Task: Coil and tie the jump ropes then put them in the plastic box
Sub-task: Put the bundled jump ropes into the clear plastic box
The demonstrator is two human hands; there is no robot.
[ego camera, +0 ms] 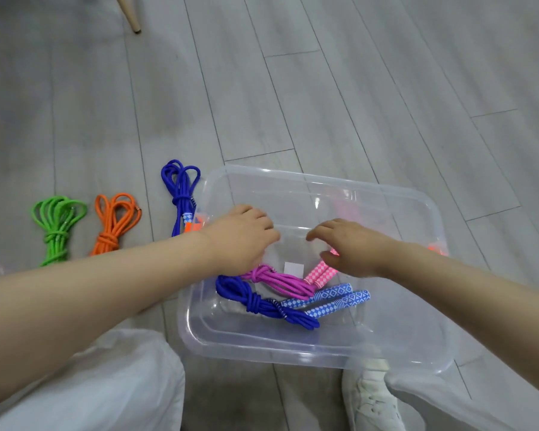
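A clear plastic box (pixel 417 353) stands on the floor in front of me. Inside lie a tied blue rope (pixel 255 301) with blue-and-white handles (pixel 333 298) and a tied magenta rope (pixel 280 279) with pink-and-white handles (pixel 319 273). My left hand (pixel 240 237) is over the looped end of the magenta rope with fingers curled down, hiding that end. Above the pink handles, my right hand (pixel 352 247) hovers with fingers apart. Left of the box lie three more tied ropes: blue (pixel 181 191), orange (pixel 115 225) and green (pixel 56 228).
Grey plank flooring (pixel 355 88) stretches beyond the box. A wooden furniture leg (pixel 131 14) stands at the far top left. My white-trousered knee (pixel 106 384) and a white shoe (pixel 374 399) are close to the box's near edge.
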